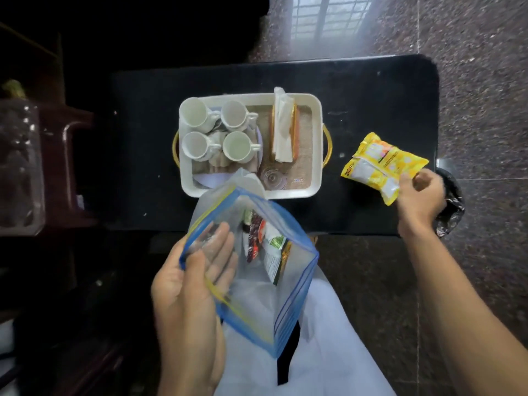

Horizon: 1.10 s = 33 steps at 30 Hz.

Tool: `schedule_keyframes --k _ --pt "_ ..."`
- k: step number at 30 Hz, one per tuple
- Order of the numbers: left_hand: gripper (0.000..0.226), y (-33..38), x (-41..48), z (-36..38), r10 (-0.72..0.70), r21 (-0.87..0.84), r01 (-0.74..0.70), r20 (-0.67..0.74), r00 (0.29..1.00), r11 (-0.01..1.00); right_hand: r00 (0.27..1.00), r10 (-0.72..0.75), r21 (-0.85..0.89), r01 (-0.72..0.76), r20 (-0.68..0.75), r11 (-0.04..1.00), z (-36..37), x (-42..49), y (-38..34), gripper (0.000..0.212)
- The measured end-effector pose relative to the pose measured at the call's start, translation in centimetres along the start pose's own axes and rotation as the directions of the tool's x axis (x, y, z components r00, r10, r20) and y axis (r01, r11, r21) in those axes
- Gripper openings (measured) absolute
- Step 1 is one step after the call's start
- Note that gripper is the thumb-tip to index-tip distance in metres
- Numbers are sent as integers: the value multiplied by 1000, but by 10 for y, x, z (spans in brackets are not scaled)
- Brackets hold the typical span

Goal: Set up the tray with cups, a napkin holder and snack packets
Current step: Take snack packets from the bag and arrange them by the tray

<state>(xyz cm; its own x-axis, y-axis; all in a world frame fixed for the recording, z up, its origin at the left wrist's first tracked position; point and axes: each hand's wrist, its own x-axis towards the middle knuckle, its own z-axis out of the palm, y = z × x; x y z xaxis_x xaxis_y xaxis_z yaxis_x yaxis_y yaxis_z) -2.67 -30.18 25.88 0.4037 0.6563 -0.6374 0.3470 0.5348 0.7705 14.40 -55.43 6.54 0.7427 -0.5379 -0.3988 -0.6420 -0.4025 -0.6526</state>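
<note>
Nearest the camera, the left hand [194, 270] holds a clear zip bag [257, 267] open, fingers spread inside the rim; several snack packets [267, 247] stand on end in it. The right hand [423, 195], at right of frame, is closed in a pinch on one end of a yellow packet [383, 164] over the dark worktop [371, 95]. The packet looks light, soft and crinkly, likely slippery; grip a sealed edge. Its long axis runs from upper left to lower right. The tray [315, 155], at centre, carries four cups [237, 130] and a napkin holder [283, 130].
</note>
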Motion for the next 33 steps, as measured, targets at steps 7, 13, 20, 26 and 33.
schedule_keyframes --k 7,13,20,26,33 --pt "37 4 -11 19 -5 17 6 -16 1000 1000 610 -653 295 589 448 752 -89 -201 -141 10" --pt "40 -4 -31 25 27 51 -27 16 1000 998 525 -131 -389 754 841 529 -10 -220 -122 15" --pt "45 -18 -38 24 9 44 -11 30 1000 999 593 -147 -448 727 792 521 47 -203 -89 29" --pt "38 -15 -28 21 79 31 -79 -1 997 996 604 -101 -367 599 791 712 45 -221 -104 40" --pt "35 -6 -9 3 105 3 -105 -63 992 994 444 -347 -210 814 826 541 -31 -261 -148 39"
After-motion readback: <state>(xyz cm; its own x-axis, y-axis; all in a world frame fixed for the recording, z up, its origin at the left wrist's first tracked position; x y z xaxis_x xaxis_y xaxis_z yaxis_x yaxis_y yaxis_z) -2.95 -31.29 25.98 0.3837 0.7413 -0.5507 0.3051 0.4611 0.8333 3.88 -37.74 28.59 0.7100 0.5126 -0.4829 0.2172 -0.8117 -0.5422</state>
